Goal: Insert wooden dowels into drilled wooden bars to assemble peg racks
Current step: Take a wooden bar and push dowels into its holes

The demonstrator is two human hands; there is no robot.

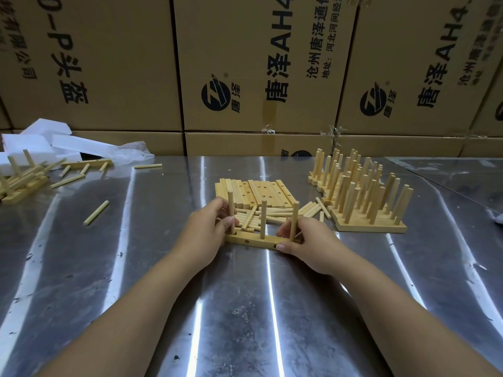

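**A:** Where is the bar lying?

**B:** The bar (254, 240) is lying flat on the metal table (245, 308), in the middle, between the two hands. Three dowels are standing upright in it: the left dowel (231, 210), the middle dowel (263, 217) and the right dowel (294, 220).

**A:** What are the hands doing?

**B:** The left hand (202, 235) is curling its fingers around the left dowel, low down, with the thumb in front of it. The right hand (309, 240) is gripping the right end of the bar, with the thumb pressing on the front face and the fingers bending behind.

**A:** And around them?

**B:** Loose dowels (251, 217) are lying just behind the bar, and behind them a row of drilled bars (253, 193). Finished racks (364, 197) are standing to the right. Far left, more racks (19, 180) and white foam pieces (46, 137) are lying. Cardboard boxes (245, 63) are standing behind the table.
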